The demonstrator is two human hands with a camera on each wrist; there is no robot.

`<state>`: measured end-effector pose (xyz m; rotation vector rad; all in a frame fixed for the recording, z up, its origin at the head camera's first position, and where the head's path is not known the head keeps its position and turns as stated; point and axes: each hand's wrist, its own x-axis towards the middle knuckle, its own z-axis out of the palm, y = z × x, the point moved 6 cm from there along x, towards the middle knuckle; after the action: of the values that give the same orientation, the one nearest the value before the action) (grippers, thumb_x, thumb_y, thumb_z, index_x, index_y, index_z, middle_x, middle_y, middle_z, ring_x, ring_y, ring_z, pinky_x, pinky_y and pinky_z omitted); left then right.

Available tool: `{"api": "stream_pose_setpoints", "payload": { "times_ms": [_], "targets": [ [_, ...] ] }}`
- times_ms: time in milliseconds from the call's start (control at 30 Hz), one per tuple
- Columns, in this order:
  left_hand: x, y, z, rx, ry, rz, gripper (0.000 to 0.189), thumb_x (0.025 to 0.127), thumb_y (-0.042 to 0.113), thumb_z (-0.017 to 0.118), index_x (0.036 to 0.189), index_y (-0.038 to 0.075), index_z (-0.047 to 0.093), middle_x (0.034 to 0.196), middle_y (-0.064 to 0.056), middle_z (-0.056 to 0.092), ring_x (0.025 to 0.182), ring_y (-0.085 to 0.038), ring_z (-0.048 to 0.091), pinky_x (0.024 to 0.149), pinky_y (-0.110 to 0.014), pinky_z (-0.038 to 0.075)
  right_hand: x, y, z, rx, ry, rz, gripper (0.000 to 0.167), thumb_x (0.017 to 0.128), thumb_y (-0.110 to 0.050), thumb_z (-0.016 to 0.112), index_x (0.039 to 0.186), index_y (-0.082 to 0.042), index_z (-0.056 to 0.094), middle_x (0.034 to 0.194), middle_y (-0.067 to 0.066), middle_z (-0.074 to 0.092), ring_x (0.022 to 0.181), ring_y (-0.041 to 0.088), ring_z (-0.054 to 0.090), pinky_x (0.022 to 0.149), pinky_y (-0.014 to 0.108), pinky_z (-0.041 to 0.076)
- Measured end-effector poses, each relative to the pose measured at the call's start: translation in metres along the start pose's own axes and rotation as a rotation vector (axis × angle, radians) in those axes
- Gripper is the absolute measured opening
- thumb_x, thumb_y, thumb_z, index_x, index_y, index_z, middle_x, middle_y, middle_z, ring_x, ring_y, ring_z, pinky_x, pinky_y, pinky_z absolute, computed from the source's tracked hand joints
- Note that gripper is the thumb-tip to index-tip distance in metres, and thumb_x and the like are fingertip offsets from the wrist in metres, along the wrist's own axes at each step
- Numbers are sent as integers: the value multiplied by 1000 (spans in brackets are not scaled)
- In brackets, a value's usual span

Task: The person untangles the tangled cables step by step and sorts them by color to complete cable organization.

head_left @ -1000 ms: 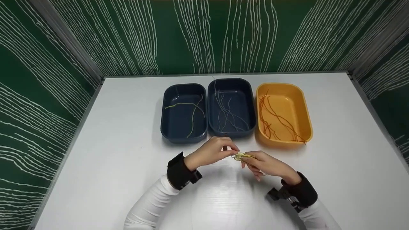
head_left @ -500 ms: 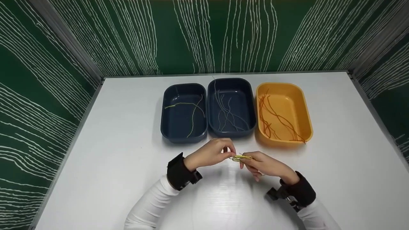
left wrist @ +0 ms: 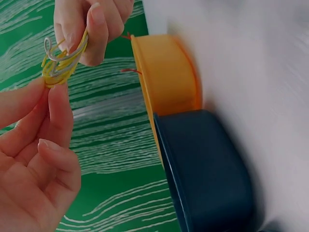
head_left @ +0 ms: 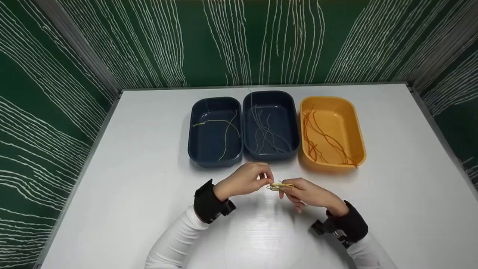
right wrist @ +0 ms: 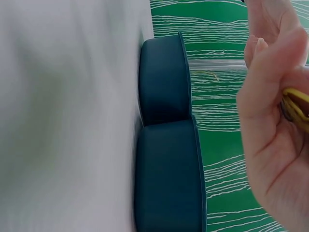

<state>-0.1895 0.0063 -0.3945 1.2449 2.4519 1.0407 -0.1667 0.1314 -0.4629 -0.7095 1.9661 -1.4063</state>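
Observation:
A small looped bundle of yellow and grey wires (head_left: 279,186) is held between my two hands above the white table, in front of the bins. My right hand (head_left: 310,192) grips it from the right; the yellow loops (right wrist: 296,107) show at the right edge of the right wrist view. From the other side my left hand (head_left: 244,180) pinches the bundle's end between thumb and fingertip. In the left wrist view, the wire bundle (left wrist: 60,65) spans from the left fingertips up to the right hand (left wrist: 91,31), with a grey loop sticking out.
Beyond the hands three bins stand in a row: a dark blue bin (head_left: 214,163) with a few yellowish wires, a second dark blue bin (head_left: 274,156) with several thin grey wires, and a yellow bin (head_left: 349,123) with several red-orange wires. Green patterned panels (head_left: 194,45) enclose the table.
Both hands have shifted slightly left and toward the person with the wire bundle between them. The bins and their wires stay put.

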Motion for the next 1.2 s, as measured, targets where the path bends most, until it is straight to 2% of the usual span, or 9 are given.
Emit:
{"api": "stream_pose_setpoints", "payload": {
  "times_ms": [100, 267, 400, 667, 800, 967, 1200],
  "targets": [
    [0, -1, 0, 13, 0, -1, 7, 82, 9, 60, 80, 4, 64, 76, -4, 62, 71, -13, 54, 65, -17, 40, 0, 0, 1, -4, -2, -8, 30, 97, -18, 36, 88, 5, 54, 50, 19, 35, 39, 38, 48, 33, 26, 34],
    [-3, -3, 0, 26, -6, -14, 8, 84, 10, 58, 81, 4, 63, 77, -3, 61, 71, -13, 54, 66, -17, 41, 0, 3, 2, -4, -1, 8, 31, 97, -16, 36, 89, 8, 53, 50, 20, 34, 40, 41, 45, 34, 40, 36],
    [-6, -5, 0, 32, -7, -34, 9, 85, 10, 57, 82, 4, 63, 78, -4, 61, 73, -13, 55, 67, -19, 41, 0, 4, 4, -6, -9, 7, 30, 97, -13, 35, 89, 9, 54, 50, 21, 33, 41, 44, 43, 36, 45, 37],
    [-10, -3, -5, 42, 26, -24, 9, 86, 11, 57, 83, 4, 61, 79, -4, 60, 72, -14, 54, 66, -19, 41, 0, -2, 6, 3, -25, -25, 31, 97, -17, 37, 88, 6, 54, 50, 1, 36, 37, 30, 47, 35, 40, 38],
    [-15, -8, -15, -5, 82, -24, 9, 87, 8, 56, 84, 2, 61, 81, -6, 59, 73, -16, 55, 67, -21, 43, -5, 1, 3, 31, -18, -30, 31, 97, -17, 36, 89, 7, 54, 49, 3, 35, 37, 30, 48, 34, 43, 36],
    [-25, -19, -33, -90, 172, -56, 8, 86, 5, 55, 83, 0, 61, 80, -7, 59, 74, -17, 55, 67, -24, 45, -13, 5, -4, 31, 14, -43, 31, 97, -14, 34, 87, 9, 52, 47, 18, 32, 38, 38, 47, 32, 43, 33],
    [-32, -23, -48, -113, 227, -64, 12, 88, 10, 55, 85, 0, 61, 82, -7, 59, 70, -15, 54, 62, -21, 43, -14, 7, -6, 21, 18, -32, 35, 97, -18, 34, 88, 11, 52, 47, 17, 32, 39, 42, 46, 34, 45, 34]
  ]
}}
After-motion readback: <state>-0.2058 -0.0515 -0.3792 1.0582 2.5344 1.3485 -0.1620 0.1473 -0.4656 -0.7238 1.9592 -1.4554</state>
